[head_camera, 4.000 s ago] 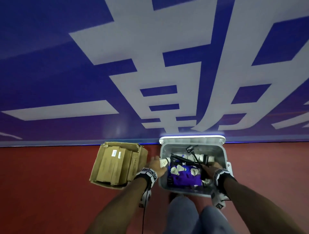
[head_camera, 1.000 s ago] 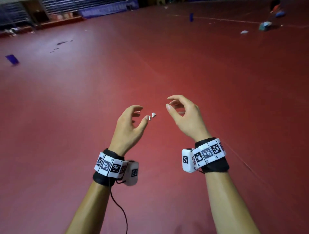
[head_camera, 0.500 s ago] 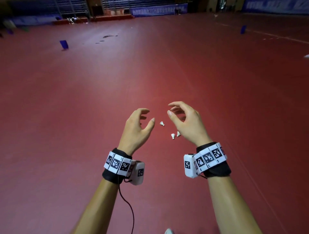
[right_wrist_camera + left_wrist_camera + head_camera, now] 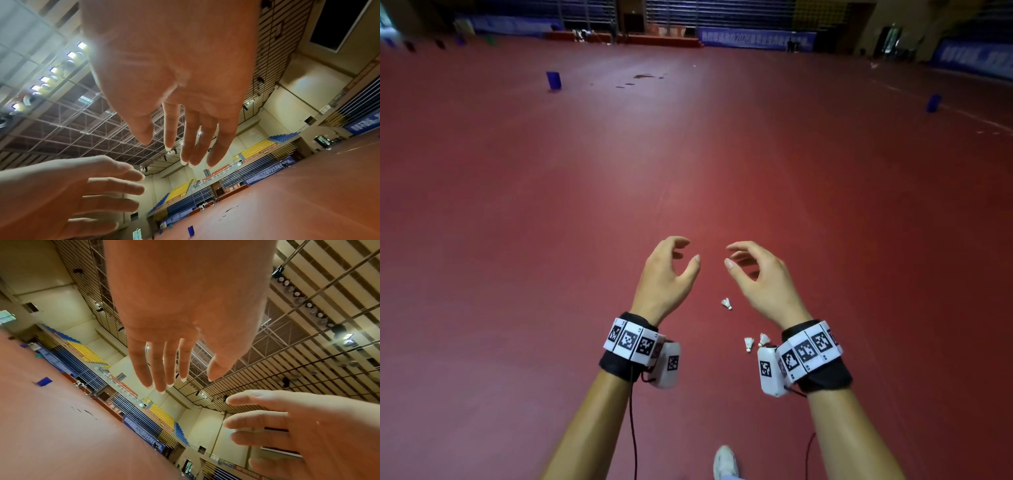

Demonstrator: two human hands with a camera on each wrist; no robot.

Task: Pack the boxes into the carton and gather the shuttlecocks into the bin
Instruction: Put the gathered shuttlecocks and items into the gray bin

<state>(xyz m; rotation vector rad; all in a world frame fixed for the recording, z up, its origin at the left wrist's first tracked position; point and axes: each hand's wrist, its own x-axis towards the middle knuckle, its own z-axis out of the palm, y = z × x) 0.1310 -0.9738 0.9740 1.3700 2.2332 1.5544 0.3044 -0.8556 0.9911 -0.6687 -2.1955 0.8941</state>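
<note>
At 6 o'clock a white shoe (image 4: 725, 460) steps on the red floor (image 4: 517, 240). Two shuttlecocks (image 4: 749, 343) lie beside the right wrist, a third shuttlecock (image 4: 727, 303) just beyond, between the hands. The left hand (image 4: 666, 277) and right hand (image 4: 763, 279) hover above, fingers loosely spread, holding nothing. Blue markers (image 4: 553, 80) stand far off at 11 and 2 o'clock.
</note>
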